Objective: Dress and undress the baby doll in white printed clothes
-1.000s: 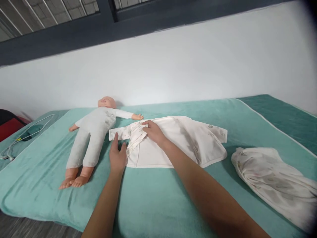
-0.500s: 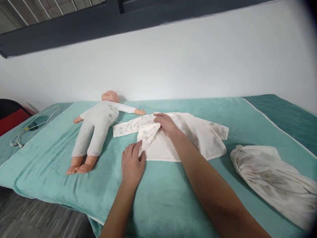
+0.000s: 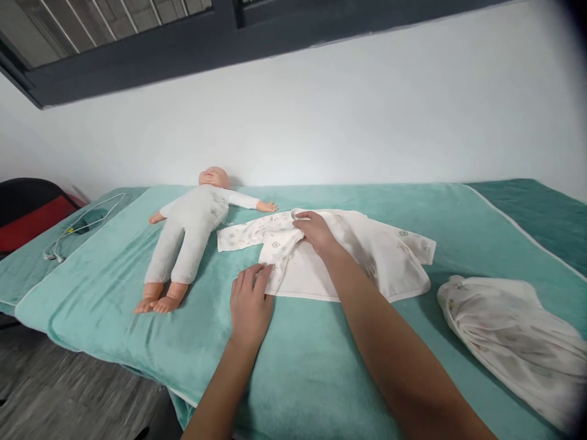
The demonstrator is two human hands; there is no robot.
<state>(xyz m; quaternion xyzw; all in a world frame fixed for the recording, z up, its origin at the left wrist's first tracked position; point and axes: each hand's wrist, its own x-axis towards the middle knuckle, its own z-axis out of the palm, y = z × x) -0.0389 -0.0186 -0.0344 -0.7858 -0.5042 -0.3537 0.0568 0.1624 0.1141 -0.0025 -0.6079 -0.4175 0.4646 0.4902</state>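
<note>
An opened baby shirt, white with small printed figures, lies spread on the teal bed cover. My right hand is closed on its front near the neckline, fingertips and thumb pinching the fabric. At the shirt's lower left side, my left hand rests with its fingers on the edge of the printed front flap, thumb and index apart. To the left a baby doll in a white bodysuit lies on its back, one arm stretched toward the shirt's sleeve.
Another bunched white printed garment lies at the right. A looped cable rests on the far left of the bed, near a black and red chair. Behind the bed stands a white wall below a dark window frame.
The printed front flap lies flatter and further down over the shirt's left side. My left hand has loosened slightly at its edge; my right hand stays at the neckline. The view has shifted slightly.
</note>
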